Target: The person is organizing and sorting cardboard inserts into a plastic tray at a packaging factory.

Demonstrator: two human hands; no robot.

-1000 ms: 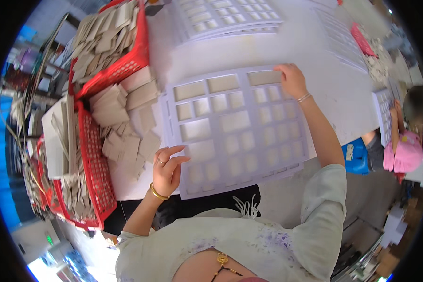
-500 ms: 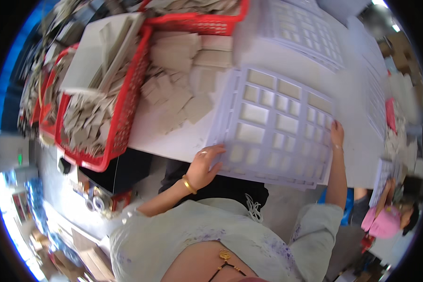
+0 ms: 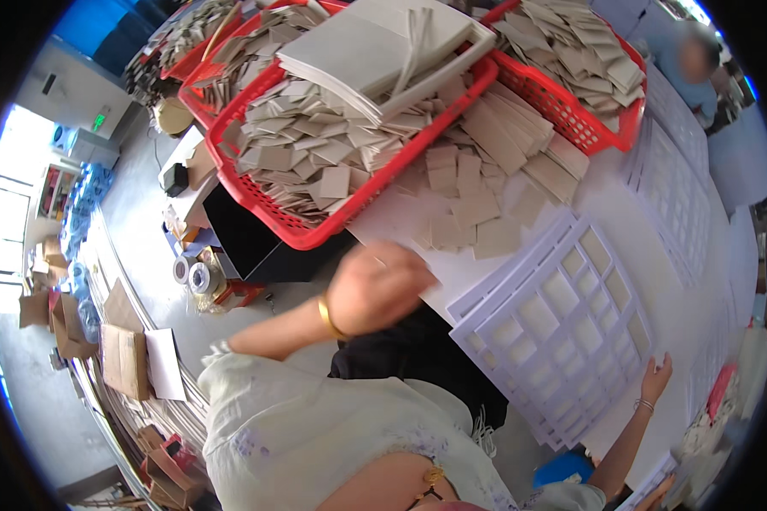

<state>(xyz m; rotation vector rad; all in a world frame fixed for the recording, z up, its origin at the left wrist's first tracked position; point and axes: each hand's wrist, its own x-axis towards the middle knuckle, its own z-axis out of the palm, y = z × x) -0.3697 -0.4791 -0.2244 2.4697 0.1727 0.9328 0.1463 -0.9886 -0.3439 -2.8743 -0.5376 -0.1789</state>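
Note:
My left hand [image 3: 379,288], with a gold bangle at its wrist, is raised between the near red basket and the table edge. Motion smears its fingers, and nothing held can be made out. A stack of white cut-out frames [image 3: 562,336] with rectangular windows lies tilted on the white table, over its near edge. Some windows show beige card; others look white. By the stack's right edge is my right hand [image 3: 654,383], fingers apart and nothing in its grasp. Loose beige card pieces [image 3: 477,204] lie on the table beyond the frames.
A red basket [image 3: 337,223] full of card pieces carries large pale boards [image 3: 375,51] on top. Another red basket [image 3: 562,106] stands farther back. More frames [image 3: 673,196] lie at the far right, near another person [image 3: 690,72]. A black box [image 3: 243,230] stands below the table edge.
My left hand has left the frame stack and risen towards the near basket. My right hand has come off the stack's edge. The view has swung left, so the frames appear lower and farther right.

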